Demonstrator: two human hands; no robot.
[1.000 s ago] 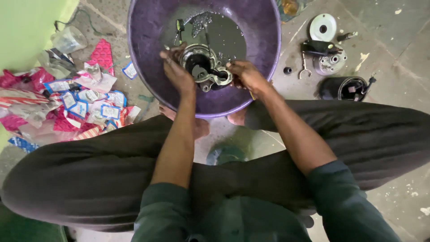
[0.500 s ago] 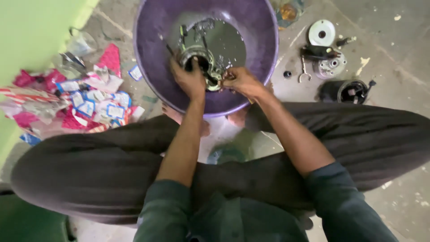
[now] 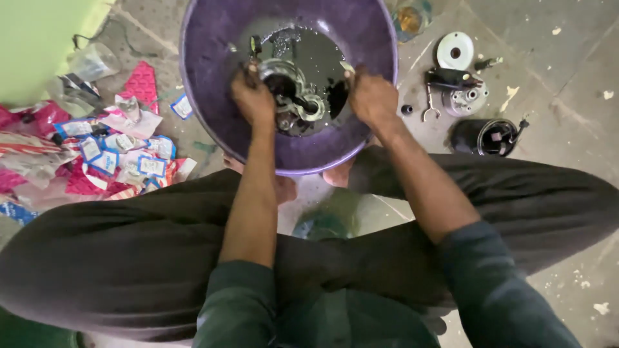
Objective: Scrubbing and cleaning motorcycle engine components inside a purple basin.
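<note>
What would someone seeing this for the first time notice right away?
The big purple basin at the top centre, with dark liquid pooled in it, draws the eye first. Both hands are inside it: the left hand and the right hand grip a grimy metal part between them. Next come the bright pink and blue torn wrappers littering the floor on the left, and the dismantled metal parts on the right.

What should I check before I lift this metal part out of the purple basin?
1. Left hand grip on the metal housing: ok, touching its left side.
2. Right hand grip: cannot tell, it sits at the housing's right edge.
3. Purple basin steady on the floor: ok.
4. Dark liquid drained off the part: not ok, pooled beneath.
5. Floor space by the black cylinder: ok, bare concrete nearby.
</note>
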